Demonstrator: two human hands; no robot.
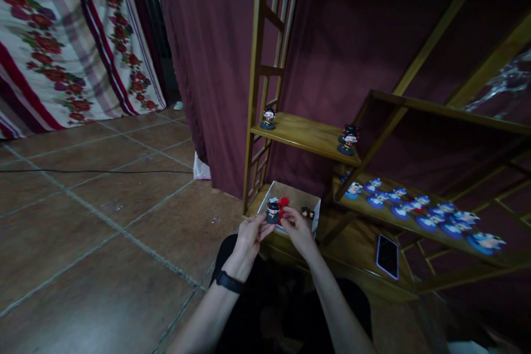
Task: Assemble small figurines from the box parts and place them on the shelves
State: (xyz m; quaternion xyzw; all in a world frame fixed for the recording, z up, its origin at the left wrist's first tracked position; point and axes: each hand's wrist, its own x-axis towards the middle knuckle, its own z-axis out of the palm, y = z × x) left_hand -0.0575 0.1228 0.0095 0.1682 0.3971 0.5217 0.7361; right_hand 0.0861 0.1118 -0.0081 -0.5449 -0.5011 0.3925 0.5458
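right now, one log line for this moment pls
left hand: holds figurine | right hand: on red piece | both over box | phone on low shelf

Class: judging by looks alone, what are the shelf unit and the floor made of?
Shelf unit: seemingly wood with a smooth, slightly glossy finish; its golden-brown boards catch the light. Floor: probably ceramic or terracotta tile, matte; reddish-brown squares with pale grout lines between them.

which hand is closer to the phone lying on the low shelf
Right. The right hand is over the box, apart from the phone; the left hand is beyond it, holding a figurine.
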